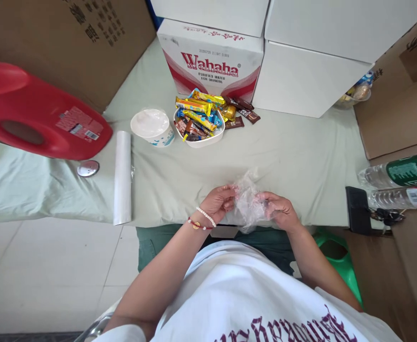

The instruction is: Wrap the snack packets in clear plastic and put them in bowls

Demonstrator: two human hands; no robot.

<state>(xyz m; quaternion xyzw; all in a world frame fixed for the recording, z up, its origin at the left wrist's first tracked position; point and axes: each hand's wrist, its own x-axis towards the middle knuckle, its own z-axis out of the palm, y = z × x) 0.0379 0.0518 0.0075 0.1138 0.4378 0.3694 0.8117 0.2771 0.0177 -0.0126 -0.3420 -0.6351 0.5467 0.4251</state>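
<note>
We see crumpled clear plastic over the near edge of the table, its long axis running roughly away from the body, neither end clearly its front. The left hand, fingers curled, pinches one side; the right hand, loosely curled, grips the other.

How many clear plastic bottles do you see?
2: the green-labelled bottle at the right edge, and the white-labelled bottle just below it in the picture. More may be out of view.
</note>
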